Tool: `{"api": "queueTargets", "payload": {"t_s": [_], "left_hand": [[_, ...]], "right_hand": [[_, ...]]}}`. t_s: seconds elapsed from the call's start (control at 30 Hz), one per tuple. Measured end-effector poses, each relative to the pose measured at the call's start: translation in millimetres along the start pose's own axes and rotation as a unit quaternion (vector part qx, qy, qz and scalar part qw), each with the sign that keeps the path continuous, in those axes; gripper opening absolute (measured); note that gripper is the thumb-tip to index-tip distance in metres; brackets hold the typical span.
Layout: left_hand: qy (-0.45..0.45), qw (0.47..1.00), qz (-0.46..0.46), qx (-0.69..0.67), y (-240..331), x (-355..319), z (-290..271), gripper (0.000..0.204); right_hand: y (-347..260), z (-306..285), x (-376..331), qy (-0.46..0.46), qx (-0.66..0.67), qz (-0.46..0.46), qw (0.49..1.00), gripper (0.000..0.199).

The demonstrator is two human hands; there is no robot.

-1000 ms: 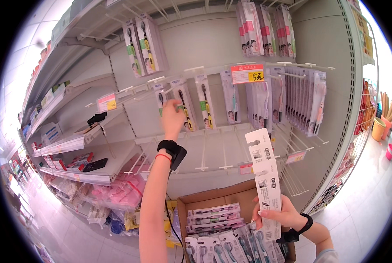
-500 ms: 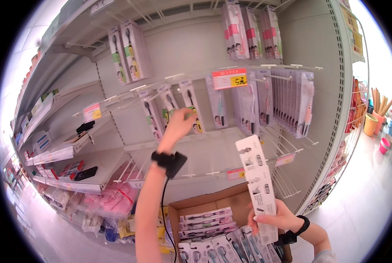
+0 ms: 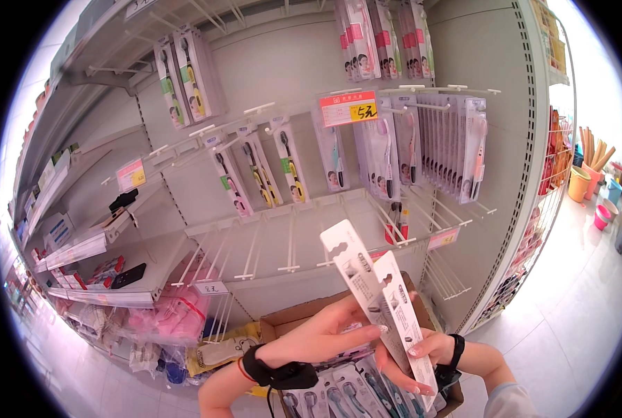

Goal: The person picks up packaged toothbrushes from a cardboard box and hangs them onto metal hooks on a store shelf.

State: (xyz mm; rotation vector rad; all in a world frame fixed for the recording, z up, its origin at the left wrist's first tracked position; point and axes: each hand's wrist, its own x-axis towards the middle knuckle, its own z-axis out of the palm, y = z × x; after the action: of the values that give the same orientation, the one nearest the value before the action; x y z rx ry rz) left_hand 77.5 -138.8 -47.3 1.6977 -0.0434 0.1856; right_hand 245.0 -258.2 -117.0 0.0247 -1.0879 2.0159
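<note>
My right hand (image 3: 422,355) holds a small stack of long white toothbrush packs (image 3: 377,292), tilted up to the left. My left hand (image 3: 325,334), with a black band on its wrist, reaches across with fingers stretched and fingertips touching the front pack. Below both hands stands an open cardboard box (image 3: 290,322) with several more toothbrush packs (image 3: 345,400) in it. In front of me bare metal pegs (image 3: 290,244) stick out of the shelf wall, and several packs with dark brushes (image 3: 255,171) hang on the row above.
Full rows of toothbrush packs (image 3: 450,146) hang at the upper right, under an orange price tag (image 3: 349,108). Shelves with small goods (image 3: 81,244) run along the left. Pink packs (image 3: 161,320) lie low on the left. Coloured buckets (image 3: 589,181) stand on the floor at far right.
My left hand has come down from the hanging packs on the peg row to the stack in my right hand. The view has tilted slightly upward.
</note>
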Motion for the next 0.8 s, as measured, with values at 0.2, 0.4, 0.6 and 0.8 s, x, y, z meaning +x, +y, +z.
{"api": "queueTargets", "payload": {"t_s": [0.2, 0.4, 0.6, 0.8], "left_hand": [[0.094, 0.995, 0.040, -0.018, 2.2, -2.1, 12.4, 0.048], [0.260, 0.955, 0.064, 0.124, 8.5, 9.7, 5.6, 0.043], [0.472, 0.831, 0.124, 0.267, 20.0, 44.6, -72.4, 0.041], [0.539, 0.640, 0.094, 0.540, 32.2, 60.1, -106.8, 0.042]], "right_hand": [[3.5, -7.1, -0.4, 0.073, -0.129, -0.030, 0.989, 0.054], [5.3, -14.6, -10.7, 0.243, -0.212, -0.050, 0.945, 0.042], [-1.8, -16.6, -18.2, 0.327, -0.218, -0.090, 0.915, 0.041], [-4.3, -10.0, -30.3, 0.293, -0.220, -0.115, 0.923, 0.045]]}}
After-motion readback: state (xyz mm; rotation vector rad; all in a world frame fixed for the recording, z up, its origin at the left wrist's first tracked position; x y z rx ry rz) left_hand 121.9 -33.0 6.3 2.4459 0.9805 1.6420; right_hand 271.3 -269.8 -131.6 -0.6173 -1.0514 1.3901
